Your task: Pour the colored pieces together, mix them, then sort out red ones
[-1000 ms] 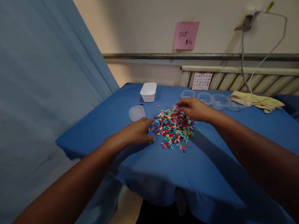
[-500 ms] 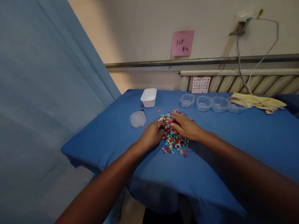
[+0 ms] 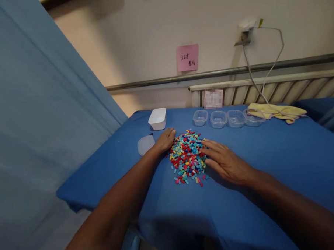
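A heap of small coloured pieces [image 3: 188, 157], red, blue, teal and yellow, lies on the blue-covered table [image 3: 265, 158]. My left hand [image 3: 164, 140] rests flat against the heap's left side, fingers stretched out. Against the right side lies my right hand [image 3: 225, 162], also flat, its fingertips touching the pieces. Neither hand holds anything. A few loose pieces are scattered at the heap's near edge.
A white tub [image 3: 157, 118] and a clear lid [image 3: 145, 144] sit left of the heap. Several clear small containers [image 3: 218, 118] stand in a row behind it. A yellow cloth [image 3: 272, 111] with a white cable lies at the back right. A blue curtain [image 3: 40, 115] hangs left.
Both hands have moved apart from the top of the heap to its two sides. The heap looks more gathered. The camera has tilted and shifted.
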The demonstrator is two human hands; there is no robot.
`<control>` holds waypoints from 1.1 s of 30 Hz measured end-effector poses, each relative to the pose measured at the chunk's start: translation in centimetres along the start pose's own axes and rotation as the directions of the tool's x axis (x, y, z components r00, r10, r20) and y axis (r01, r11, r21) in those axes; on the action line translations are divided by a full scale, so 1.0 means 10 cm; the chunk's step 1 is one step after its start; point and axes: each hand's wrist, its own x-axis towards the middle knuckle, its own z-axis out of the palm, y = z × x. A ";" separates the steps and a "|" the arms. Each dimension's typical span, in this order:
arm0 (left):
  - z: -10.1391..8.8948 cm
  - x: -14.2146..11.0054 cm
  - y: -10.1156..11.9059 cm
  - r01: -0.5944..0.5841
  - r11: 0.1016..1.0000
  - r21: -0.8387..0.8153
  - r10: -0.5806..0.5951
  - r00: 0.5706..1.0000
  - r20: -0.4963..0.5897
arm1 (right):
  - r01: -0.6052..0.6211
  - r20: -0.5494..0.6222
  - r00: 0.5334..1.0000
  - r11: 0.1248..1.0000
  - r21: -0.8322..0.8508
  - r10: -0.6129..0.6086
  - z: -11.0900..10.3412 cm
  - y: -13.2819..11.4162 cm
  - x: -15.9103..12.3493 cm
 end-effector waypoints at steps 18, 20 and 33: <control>-0.06 0.30 0.76 -0.162 0.962 -0.219 0.257 0.803 0.537 | -0.334 -0.158 0.915 0.918 0.216 0.370 -0.14 0.63 -0.05; -0.14 0.10 0.82 -0.291 0.941 -0.171 0.337 0.778 0.530 | -0.337 -0.147 0.919 0.922 0.192 0.367 -0.14 0.61 -0.06; 0.04 -1.23 0.79 -0.753 0.620 0.221 0.592 0.634 0.498 | -0.240 -0.098 0.964 0.968 0.078 0.247 -0.11 0.53 -0.08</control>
